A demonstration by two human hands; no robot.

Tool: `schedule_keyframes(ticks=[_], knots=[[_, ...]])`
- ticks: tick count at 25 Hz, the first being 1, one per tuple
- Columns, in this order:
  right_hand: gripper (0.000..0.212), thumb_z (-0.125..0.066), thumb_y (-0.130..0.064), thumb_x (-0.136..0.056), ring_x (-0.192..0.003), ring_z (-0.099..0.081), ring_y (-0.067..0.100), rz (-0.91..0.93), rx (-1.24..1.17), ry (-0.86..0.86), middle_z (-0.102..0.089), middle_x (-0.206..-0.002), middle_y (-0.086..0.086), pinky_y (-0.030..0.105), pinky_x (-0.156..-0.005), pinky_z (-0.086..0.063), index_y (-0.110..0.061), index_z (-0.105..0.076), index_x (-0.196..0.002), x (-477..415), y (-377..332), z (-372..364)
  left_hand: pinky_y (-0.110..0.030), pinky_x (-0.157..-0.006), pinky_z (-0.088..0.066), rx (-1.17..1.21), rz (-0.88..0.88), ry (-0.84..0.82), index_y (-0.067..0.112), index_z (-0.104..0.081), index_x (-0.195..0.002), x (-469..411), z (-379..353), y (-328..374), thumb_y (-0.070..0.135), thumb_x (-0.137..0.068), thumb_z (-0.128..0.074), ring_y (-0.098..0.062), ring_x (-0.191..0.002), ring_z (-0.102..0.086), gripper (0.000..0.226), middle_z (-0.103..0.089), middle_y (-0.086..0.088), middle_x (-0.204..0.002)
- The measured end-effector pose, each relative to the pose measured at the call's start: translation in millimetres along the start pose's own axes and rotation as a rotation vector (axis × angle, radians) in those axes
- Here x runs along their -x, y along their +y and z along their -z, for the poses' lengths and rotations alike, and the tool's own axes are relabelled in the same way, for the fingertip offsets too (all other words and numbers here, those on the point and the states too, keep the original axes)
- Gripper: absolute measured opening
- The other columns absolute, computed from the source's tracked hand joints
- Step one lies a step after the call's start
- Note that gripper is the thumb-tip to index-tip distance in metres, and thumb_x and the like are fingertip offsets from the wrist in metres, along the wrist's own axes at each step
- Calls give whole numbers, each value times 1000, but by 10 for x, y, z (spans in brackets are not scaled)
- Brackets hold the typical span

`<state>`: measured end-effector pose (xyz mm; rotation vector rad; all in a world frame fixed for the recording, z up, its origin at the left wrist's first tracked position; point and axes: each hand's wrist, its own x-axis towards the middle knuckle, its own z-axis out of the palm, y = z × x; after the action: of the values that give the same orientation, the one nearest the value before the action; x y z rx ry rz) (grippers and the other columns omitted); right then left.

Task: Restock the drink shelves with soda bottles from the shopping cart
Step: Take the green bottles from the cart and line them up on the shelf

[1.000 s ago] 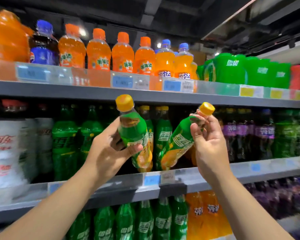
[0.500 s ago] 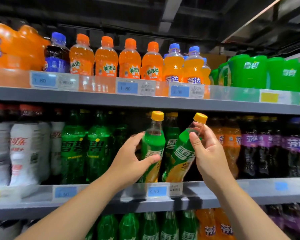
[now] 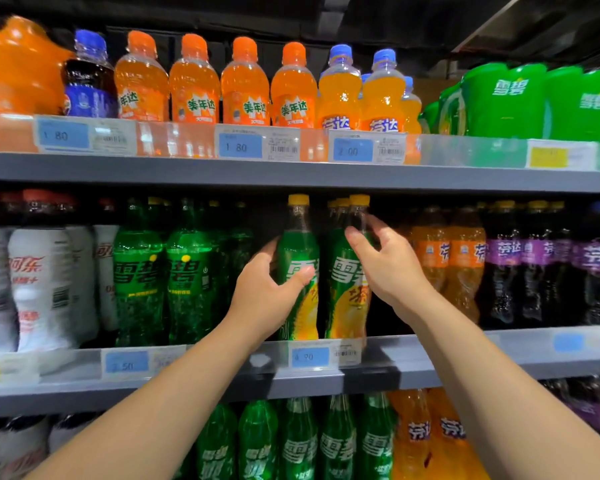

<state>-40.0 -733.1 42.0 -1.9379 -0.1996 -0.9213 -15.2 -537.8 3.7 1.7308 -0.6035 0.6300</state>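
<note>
L hand (image 3: 267, 292) gripped a green yellow-capped bottle (image 3: 300, 251) at mid-body; R hand (image 3: 388, 268) curled round the neck of a 2nd bottle (image 3: 347, 289). Both stood upright on the middle shelf (image 3: 430, 362).

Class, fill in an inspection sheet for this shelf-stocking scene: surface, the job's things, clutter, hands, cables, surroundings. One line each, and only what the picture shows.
Surface: grey middle shelf, with price tags along its front edge.
Job's things: left bottle and right bottle, green with yellow caps, upright side by side on the middle shelf; shopping cart not in view.
Clutter: nothing seen.
Hands: left hand grips the left bottle's body; right hand holds the right bottle near its neck.
Cables: nothing seen.
Surroundings: orange soda bottles on the top shelf, green packs to their right, green bottles on the shelf below.
</note>
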Motion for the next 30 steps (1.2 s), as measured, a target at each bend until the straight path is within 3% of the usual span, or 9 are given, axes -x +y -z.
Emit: schedule_keyframes(ticks=[5, 9, 12, 15, 17, 19, 22, 26, 30], knots=[[60, -60, -56, -94, -118, -61, 10, -61, -71, -62, -62, -132, -8, 9, -70, -50, -29, -49, -147, 30, 104, 18, -16, -77, -51, 20, 29, -72, 52, -55, -114, 10, 37, -40, 43, -91, -71, 4, -100, -66, 30, -70, 17, -111], [68, -71, -58, -85, -114, -62, 8, -56, -18, -48, -67, -130, -7, 8, -69, -44, -22, -57, -141, 167, 186, -9, -10, -79, -48, -6, 30, -119, 67, -41, -119, 36, 51, -8, 46, -93, -67, 14, -103, -62, 42, -68, 34, -109], [64, -76, -56, -82, -110, -61, 3, -59, -47, -52, -66, -128, -9, 9, -71, -46, -31, -56, -137, 264, 208, 1, -1, -71, -46, -56, 67, -112, 64, -41, -119, 61, 59, -31, 51, -89, -71, 17, -101, -60, 44, -65, 39, -104], [101, -85, -62, -68, -122, -52, 11, -100, 211, -33, -50, -139, -3, 22, -89, -47, -30, -36, -150, 396, 292, -29, -9, -63, -45, -180, 168, -131, 41, -42, -119, 123, 80, -113, 64, -69, -82, 8, -91, -61, 68, -59, 26, -102], [122, -87, -67, -60, -133, -48, 21, -191, 312, -52, -42, -150, 6, 32, -98, -47, -24, -24, -156, 467, 317, -42, -19, -69, -52, -269, 238, -201, 31, -50, -114, 109, 93, -171, 67, -61, -84, 2, -90, -62, 73, -64, 18, -102], [110, -87, -67, -59, -118, -58, 8, -241, 234, -124, -54, -144, -1, 20, -88, -52, -25, -38, -148, 476, 341, -48, -27, -78, -58, -272, 295, -289, 29, -62, -113, 54, 113, -195, 63, -63, -86, -3, -88, -70, 65, -74, 12, -97], [67, -88, -63, -61, -77, -61, -12, -216, 158, -214, -68, -100, -24, 3, -51, -43, -40, -55, -115, 385, 416, -5, -7, -54, -48, -258, 287, -370, 32, -65, -95, -25, 77, -179, 51, -73, -86, 11, -71, -67, 36, -72, 30, -78], [72, -89, -57, -66, -81, -67, -9, -221, 81, -307, -71, -96, -23, 3, -51, -45, -35, -59, -128, 268, 470, 44, -3, -51, -46, -216, 314, -413, 35, -64, -95, -57, 25, -208, 42, -78, -85, 13, -73, -67, 28, -72, 31, -79], [88, -87, -60, -67, -94, -66, 1, -247, 96, -371, -70, -107, -18, 14, -66, -51, -32, -51, -142, 134, 578, 32, -13, -71, -51, -208, 316, -409, 36, -62, -116, -132, -54, -255, 45, -77, -85, 0, -91, -69, 47, -75, 16, -100]])
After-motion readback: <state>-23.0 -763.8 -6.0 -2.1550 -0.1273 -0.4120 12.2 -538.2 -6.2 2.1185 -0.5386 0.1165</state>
